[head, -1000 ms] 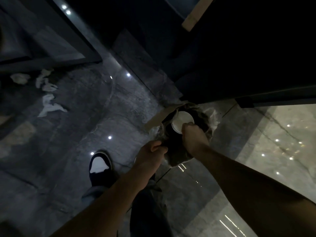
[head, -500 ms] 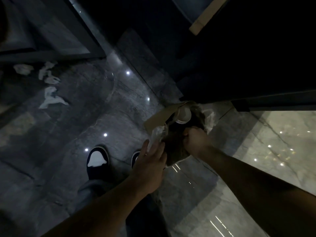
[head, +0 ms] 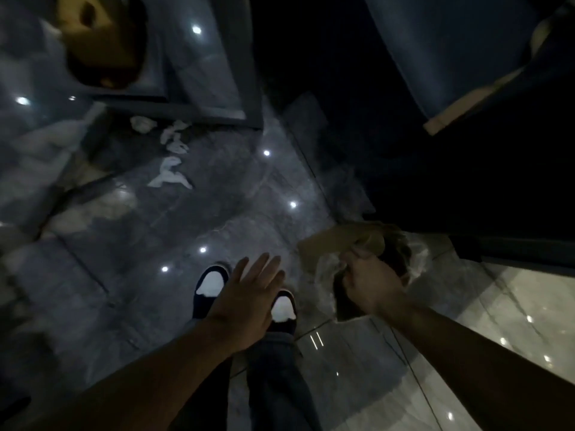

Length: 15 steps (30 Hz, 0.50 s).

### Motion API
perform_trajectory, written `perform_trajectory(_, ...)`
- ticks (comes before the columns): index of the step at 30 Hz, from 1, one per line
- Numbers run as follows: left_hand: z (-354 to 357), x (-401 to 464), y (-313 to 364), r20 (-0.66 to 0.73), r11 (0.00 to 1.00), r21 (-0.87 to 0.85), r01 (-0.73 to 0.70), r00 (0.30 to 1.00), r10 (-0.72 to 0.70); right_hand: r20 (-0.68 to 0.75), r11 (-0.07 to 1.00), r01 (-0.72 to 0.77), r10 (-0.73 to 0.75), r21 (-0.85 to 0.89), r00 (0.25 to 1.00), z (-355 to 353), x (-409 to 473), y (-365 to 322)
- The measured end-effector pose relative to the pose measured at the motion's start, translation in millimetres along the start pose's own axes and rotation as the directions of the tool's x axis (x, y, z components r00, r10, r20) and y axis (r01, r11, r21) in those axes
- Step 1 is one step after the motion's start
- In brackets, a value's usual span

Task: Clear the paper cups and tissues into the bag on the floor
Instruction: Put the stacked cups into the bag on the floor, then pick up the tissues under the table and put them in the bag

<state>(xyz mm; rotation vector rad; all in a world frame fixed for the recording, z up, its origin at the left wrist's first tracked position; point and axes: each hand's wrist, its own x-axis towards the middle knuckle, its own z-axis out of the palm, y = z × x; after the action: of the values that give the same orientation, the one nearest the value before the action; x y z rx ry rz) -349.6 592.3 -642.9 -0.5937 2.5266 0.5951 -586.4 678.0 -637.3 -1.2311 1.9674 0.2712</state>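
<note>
My right hand (head: 371, 283) is curled around the rim of the bag (head: 413, 259), its fingers bunching the crinkled clear plastic at the bag's mouth; the bag sits on the floor (head: 236, 194) to my right, at the foot of a dark cabinet (head: 466, 181), with a flat piece of brown cardboard (head: 329, 244) lying against its upper left edge; its inside is too dark for me to tell what lies in it. My left hand (head: 249, 293) is released, fingers straight and slightly spread, palm down, holding nothing; it hovers above my two dark shoes (head: 210, 286) with their white toe caps, well apart from the bag. Several crumpled white tissues (head: 169, 175) lie scattered on the grey marbled floor ahead of me and to the left, far from both hands, near the base of a glass-fronted frame (head: 214, 73); a blurred brown paper bag (head: 102, 42) sits at the upper left; bright spots of light reflect in the polished floor; a paler tile (head: 513, 306) lies to the right.
</note>
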Motion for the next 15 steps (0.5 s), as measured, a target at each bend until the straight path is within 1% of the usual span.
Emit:
perform_trajectory(2, -2, -18, -24, -0.016, 0.997, -0.024, 0.076, 0.997, -0.076, 0.008, 0.996, 0.047, -0.047, -0.074, 0.999, -5, 7, -22)
perform_trajectory(5, -2, -44, -56, -0.051, 0.986, -0.068, 0.153, 0.986, -0.156, 0.031, 0.981, 0.15, -0.147, -0.124, 0.989, -12, 22, -61)
perform_trajectory(8, 8, -69, -83, -0.083, 0.958, -0.122, 0.258, 0.959, -0.269, 0.061, 0.949, 0.237, -0.229, -0.208, 0.972, -17, 39, -105)
perform_trajectory(10, 14, -84, -97, -0.096, 0.921, -0.172, 0.35, 0.924, -0.369, 0.062, 0.931, 0.285, -0.278, -0.227, 0.958, -18, 48, -133)
perform_trajectory(12, 17, -97, -109, -0.074, 0.864, -0.252, 0.435, 0.882, -0.466, 0.069, 0.906, 0.336, -0.33, -0.259, 0.942, -17, 56, -157)
perform_trajectory(13, 18, -103, -114, -0.058, 0.836, -0.287, 0.467, 0.863, -0.502, 0.074, 0.891, 0.357, -0.351, -0.28, 0.934, -17, 59, -169)
perform_trajectory(15, 20, -113, -126, -0.069, 0.802, -0.318, 0.505, 0.832, -0.551, 0.077, 0.875, 0.373, -0.368, -0.308, 0.927, -16, 66, -193)
